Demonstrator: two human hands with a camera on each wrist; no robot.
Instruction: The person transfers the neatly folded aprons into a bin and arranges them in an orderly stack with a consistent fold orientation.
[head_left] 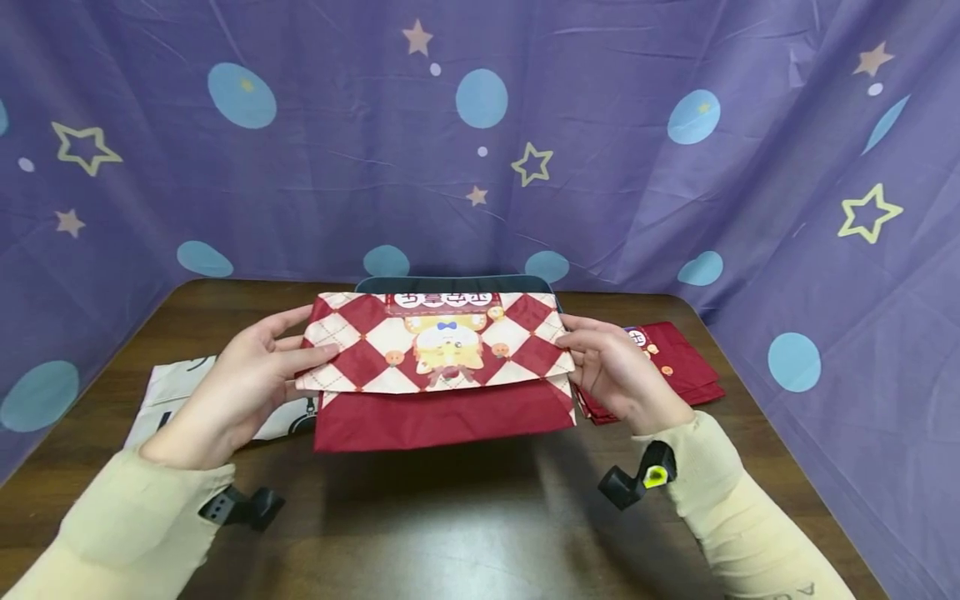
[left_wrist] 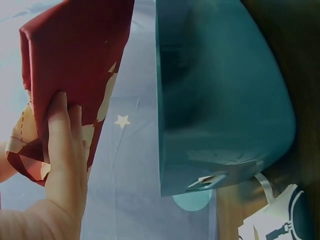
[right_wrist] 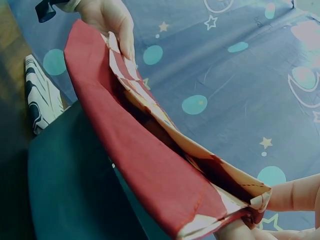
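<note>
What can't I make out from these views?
- Head: most of the teal bin, behind the folded red fabric.
- Head: part of the red stack, behind the right hand.
- Head: part of the white cloth, behind the left hand.
- Left wrist: part of the white cloth, cut off by the bottom edge.

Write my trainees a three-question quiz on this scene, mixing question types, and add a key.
1. True or false: only the right hand grips the red-and-cream checked fabric.

2. In the head view, where does the white folded fabric with dark markings lie?
A) held in the right hand
B) on the left part of the table
C) on the right part of the table

3. Fill in the blank: in the head view, the rim of a ____-coloured container shows above the checked fabric.

Key:
1. False; the left hand grips it too.
2. B
3. Teal
</note>
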